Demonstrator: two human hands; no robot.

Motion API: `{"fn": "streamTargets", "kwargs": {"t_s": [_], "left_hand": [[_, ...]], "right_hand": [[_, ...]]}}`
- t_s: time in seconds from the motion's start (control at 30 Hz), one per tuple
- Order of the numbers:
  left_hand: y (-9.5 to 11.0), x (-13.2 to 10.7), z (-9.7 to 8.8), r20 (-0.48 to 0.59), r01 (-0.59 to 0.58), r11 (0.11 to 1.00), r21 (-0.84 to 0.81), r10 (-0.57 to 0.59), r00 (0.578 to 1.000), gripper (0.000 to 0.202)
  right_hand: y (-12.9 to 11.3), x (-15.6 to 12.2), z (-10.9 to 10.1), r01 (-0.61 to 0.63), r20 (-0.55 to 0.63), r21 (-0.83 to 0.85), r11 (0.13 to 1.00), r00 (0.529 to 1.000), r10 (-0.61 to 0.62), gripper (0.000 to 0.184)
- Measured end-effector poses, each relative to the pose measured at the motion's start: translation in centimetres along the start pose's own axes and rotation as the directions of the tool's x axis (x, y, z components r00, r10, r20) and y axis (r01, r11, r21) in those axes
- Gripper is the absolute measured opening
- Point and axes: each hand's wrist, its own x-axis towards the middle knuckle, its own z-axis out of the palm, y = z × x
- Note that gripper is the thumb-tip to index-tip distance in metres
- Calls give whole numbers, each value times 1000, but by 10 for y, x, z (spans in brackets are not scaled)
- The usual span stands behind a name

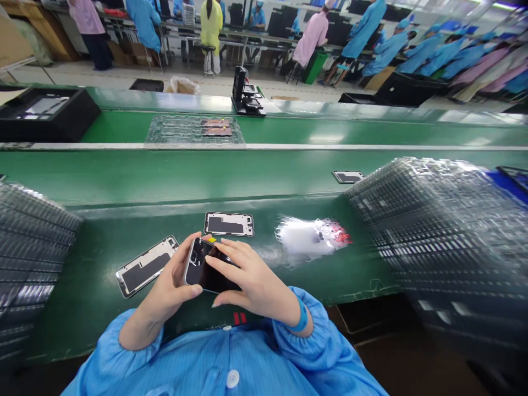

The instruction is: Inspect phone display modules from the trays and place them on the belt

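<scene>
A smartphone (212, 273) with a glossy dark face is held just above the green bench, in front of my body. My left hand (172, 280) grips its left end, thumb along the near edge and fingers at the far edge. Across the dark face lie the fingers of my right hand (247, 275), spread, with the thumb near the close edge. A small yellow tab (212, 240) sticks out at the phone's far edge. Beside my left hand lies a phone frame (146, 265), and a second phone frame (229, 224) rests just beyond the phone.
Stacked clear plastic trays rise at the left (28, 247) and right (445, 231). A pile of white, red-tipped strips (309, 237) lies right of my hands. Beyond are another phone frame (348, 176), a clear tray (177, 130), a black fixture (246, 96) and a black box (45, 113).
</scene>
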Motion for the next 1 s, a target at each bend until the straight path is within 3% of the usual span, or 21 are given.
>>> {"fn": "streamTargets", "kwargs": {"t_s": [0.1,0.2,0.27,0.33,0.43,0.5,0.53,0.67,0.8,0.9,1.0], "left_hand": [[6,6,1,-28,81,991,-108,-85,996,73],[16,18,-3,-92,148,966,-211,-170,981,47],[23,26,-9,-146,147,965,-219,-181,973,36],[28,33,-15,-186,142,967,-213,-183,965,32],[32,40,-21,-242,133,967,-218,-186,952,29],[32,42,-21,-262,130,967,-220,-187,947,30],[31,43,-20,-258,128,967,-220,-184,948,34],[25,37,-15,-112,143,978,-152,-161,981,59],[16,20,-9,56,178,963,204,-193,980,48],[13,10,-1,3,159,865,475,-182,983,35],[12,7,8,-70,124,817,563,-102,992,41]], "right_hand": [[1,2,4,-41,-65,46,998,997,44,73],[7,2,9,-151,-101,315,937,976,192,89],[11,-1,11,-293,-24,540,789,932,362,83],[14,-5,12,-424,146,702,572,872,468,62],[15,-9,14,-537,419,812,229,810,411,48],[14,-11,17,-551,490,830,81,792,363,49],[13,-11,19,-542,490,839,50,791,366,50],[12,-10,24,-451,372,891,51,790,487,46],[15,-10,25,-394,272,915,92,767,582,41],[15,-8,24,-372,225,920,124,759,610,38],[12,-6,24,-371,224,923,108,741,633,41]]}}
